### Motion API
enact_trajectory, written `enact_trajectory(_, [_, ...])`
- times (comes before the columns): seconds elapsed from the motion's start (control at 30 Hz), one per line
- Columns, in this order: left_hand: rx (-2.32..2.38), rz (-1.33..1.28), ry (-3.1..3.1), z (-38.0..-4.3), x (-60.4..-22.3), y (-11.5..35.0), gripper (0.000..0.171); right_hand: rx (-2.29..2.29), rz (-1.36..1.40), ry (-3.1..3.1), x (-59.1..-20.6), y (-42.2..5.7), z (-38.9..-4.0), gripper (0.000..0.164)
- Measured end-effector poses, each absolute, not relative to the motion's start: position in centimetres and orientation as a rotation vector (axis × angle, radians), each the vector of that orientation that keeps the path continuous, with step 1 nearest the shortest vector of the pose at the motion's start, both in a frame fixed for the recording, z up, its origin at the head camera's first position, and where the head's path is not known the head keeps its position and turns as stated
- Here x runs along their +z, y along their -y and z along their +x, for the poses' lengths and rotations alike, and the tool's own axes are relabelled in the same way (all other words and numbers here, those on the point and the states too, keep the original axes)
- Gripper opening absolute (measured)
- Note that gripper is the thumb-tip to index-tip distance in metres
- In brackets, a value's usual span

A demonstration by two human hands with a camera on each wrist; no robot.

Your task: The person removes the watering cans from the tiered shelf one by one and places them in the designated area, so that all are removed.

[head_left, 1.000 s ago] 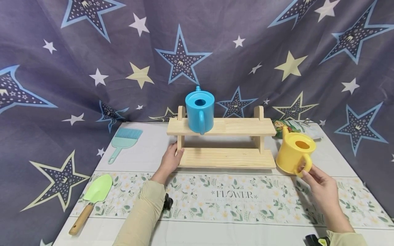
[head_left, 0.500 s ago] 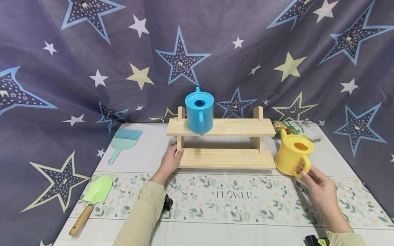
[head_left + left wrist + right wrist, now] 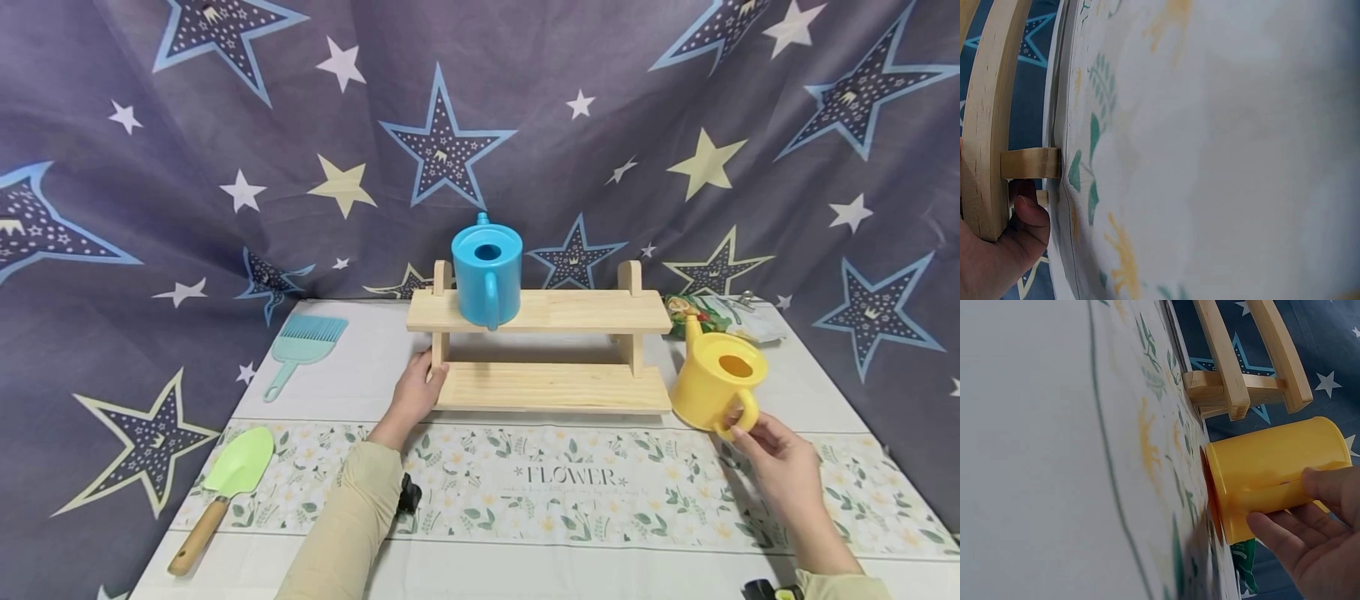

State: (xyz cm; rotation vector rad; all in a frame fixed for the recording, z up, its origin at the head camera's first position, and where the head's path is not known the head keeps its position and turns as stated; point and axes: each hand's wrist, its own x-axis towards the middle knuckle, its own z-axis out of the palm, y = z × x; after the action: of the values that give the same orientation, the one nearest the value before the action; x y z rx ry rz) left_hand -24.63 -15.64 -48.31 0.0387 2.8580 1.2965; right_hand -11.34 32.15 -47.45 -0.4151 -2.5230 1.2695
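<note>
At four o'clock, a yellow can (image 3: 708,385) is held by the right grip (image 3: 789,465); at seven, shelves (image 3: 551,386) by the left (image 3: 414,392).

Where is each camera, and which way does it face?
Head: on the head, looking forward and down at the shelf; left hand, right hand, sleeves show.
Left wrist: worn there, facing shelf and table; left hand shows.
Right wrist: worn there, facing the yellow watering can; right hand shows.
Head and right wrist share the yellow watering can.

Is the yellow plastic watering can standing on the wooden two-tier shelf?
No, the yellow watering can is beside the wooden shelf, past its right end.
</note>
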Motion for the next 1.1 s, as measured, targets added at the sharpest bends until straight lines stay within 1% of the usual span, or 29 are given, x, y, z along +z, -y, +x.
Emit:
enact_trajectory(0.37, [1.315, 0.035, -2.848, -24.5, -48.2, 15.7, 0.052, 1.236, -0.337, 2.54, -47.7, -32.2, -11.1, 0.031])
enact_trajectory(0.7, [1.311, 0.029, -2.855, -24.4, -48.1, 15.7, 0.051, 1.217, -0.314, 2.543, -47.9, -32.2, -10.9, 0.029])
enact_trajectory(0.8, [1.313, 0.023, -2.849, -24.4, -48.1, 15.6, 0.051, 1.19, -0.351, 2.554, -47.6, -32.1, -10.8, 0.033])
enact_trajectory(0.97, [1.302, 0.022, -2.852, -24.5, -48.1, 15.6, 0.052, 1.169, -0.49, 2.558, -46.7, -32.0, -10.4, 0.049])
enact_trajectory(1.03, [1.302, 0.026, -2.856, -24.5, -48.1, 15.7, 0.051, 1.168, -0.513, 2.531, -46.2, -32.0, -10.3, 0.052])
enact_trajectory(1.1, [1.302, 0.025, -2.858, -24.5, -48.1, 15.7, 0.051, 1.176, -0.51, 2.486, -45.6, -32.1, -10.2, 0.05])
